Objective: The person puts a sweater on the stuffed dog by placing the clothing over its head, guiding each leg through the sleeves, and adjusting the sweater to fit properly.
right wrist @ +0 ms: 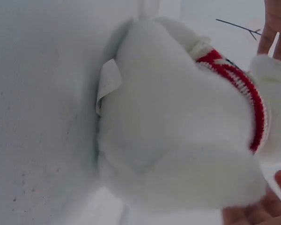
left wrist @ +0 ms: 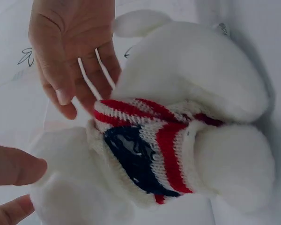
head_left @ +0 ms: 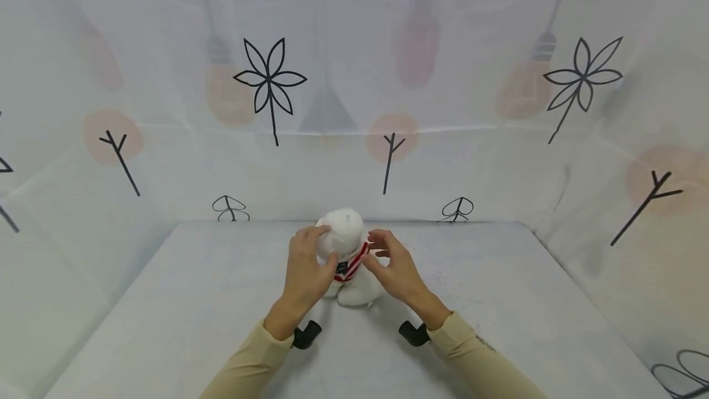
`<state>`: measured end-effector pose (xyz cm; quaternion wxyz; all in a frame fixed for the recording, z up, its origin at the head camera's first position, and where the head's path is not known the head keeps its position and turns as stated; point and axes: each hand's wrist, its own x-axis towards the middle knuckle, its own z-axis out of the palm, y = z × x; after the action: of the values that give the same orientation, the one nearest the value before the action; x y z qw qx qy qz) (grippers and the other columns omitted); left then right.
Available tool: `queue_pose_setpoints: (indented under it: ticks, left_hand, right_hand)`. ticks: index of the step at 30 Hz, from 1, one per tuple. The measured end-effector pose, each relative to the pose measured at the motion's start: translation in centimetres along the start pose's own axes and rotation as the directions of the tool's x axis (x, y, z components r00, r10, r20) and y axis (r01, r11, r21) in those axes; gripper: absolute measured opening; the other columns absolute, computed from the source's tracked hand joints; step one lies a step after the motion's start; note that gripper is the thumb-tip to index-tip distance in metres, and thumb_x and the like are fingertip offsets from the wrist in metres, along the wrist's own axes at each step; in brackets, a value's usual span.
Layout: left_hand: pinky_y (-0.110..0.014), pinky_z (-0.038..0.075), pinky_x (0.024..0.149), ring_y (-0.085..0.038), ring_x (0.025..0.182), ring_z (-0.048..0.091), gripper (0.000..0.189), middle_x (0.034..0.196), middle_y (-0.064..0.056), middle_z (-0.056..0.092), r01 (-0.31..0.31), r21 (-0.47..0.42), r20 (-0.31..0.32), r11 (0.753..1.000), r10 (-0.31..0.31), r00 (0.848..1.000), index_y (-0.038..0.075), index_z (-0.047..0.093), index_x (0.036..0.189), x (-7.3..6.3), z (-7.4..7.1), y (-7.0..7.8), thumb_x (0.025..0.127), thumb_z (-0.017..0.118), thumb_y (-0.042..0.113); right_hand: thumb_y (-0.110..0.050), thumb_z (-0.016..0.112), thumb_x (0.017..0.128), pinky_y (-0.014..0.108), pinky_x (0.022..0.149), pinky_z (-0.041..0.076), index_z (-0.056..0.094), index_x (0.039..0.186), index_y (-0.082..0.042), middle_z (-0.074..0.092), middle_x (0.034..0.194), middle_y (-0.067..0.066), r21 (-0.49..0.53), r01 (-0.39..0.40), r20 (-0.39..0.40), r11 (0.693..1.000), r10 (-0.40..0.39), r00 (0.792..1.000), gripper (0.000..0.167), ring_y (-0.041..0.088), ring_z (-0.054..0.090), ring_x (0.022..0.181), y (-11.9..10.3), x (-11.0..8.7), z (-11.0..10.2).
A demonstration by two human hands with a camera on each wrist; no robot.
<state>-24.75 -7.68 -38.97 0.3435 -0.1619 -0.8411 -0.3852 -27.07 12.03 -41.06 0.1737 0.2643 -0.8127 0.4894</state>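
A white plush toy in a red, white and navy knitted sweater sits upright on the table, its round head between the two hands. My left hand is at the left of the head, fingers spread, thumb tip and fingertips right at the plush. On the right, my right hand faces the toy near the neck, its fingers loosely bent and nothing gripped. A gap shows between its fingers and the sweater in the left wrist view. A white tag sticks out low on the toy's body.
A white-covered table lies under the toy and meets a patterned cloth backdrop just behind it. Black wrist-worn devices hang beneath both wrists. Cloth walls rise at both sides.
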Motion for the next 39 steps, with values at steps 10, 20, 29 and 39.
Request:
queue_pose_setpoints:
  ticks: [10, 20, 29, 39]
  left_hand:
    - [-0.034, 0.053, 0.07, -0.024, 0.086, 0.058, 0.059, 0.113, -0.016, 0.044, 0.048, -0.009, 0.088, 0.999, -0.047, 0.995, 0.003, 0.051, 0.131, -0.3, 0.2, 0.3, 0.077, 0.075, 0.005]
    - [-0.043, 0.05, 0.081, -0.034, 0.106, 0.055, 0.061, 0.133, -0.024, 0.038, 0.022, -0.052, 0.117, 0.998, -0.015, 0.993, 0.0, 0.042, 0.135, -0.3, 0.3, -0.7, 0.081, 0.068, -0.005]
    - [-0.035, 0.048, 0.066, -0.023, 0.079, 0.054, 0.026, 0.087, -0.006, 0.058, -0.158, 0.106, 0.016, 0.982, 0.157, 0.987, 0.007, 0.063, 0.092, -0.2, 0.7, -1.4, 0.072, 0.072, -0.007]
    - [-0.041, 0.049, 0.073, -0.023, 0.083, 0.062, 0.03, 0.091, -0.002, 0.068, -0.233, 0.102, 0.124, 0.967, 0.22, 0.967, 0.009, 0.07, 0.093, -0.2, 1.1, -2.2, 0.07, 0.076, -0.009]
  right_hand:
    - [-0.02, 0.071, 0.086, 0.043, 0.098, 0.042, 0.05, 0.133, -0.013, 0.054, 0.127, 0.004, -0.1, -0.147, 0.117, 0.984, 0.158, 0.98, 0.053, 0.024, 0.054, 0.116, 0.9, -0.2, 0.7]
    - [-0.025, 0.069, 0.088, 0.027, 0.064, 0.05, 0.053, 0.123, -0.011, 0.058, 0.093, -0.001, -0.104, -0.068, 0.192, 0.992, 0.087, 0.978, 0.041, 0.012, 0.058, 0.073, -0.2, -0.5, 0.8]
    - [-0.004, 0.062, 0.092, 0.024, 0.065, 0.05, 0.064, 0.112, -0.007, 0.061, 0.095, 0.0, -0.147, 0.14, 0.088, 0.979, -0.128, 0.988, 0.021, 0.009, 0.058, 0.079, 1.1, -0.5, 0.9]
    - [-0.002, 0.06, 0.092, 0.024, 0.064, 0.049, 0.064, 0.108, -0.008, 0.063, 0.109, 0.001, -0.213, 0.207, 0.06, 0.955, -0.198, 0.978, 0.017, 0.011, 0.058, 0.086, 1.3, -0.1, 1.1]
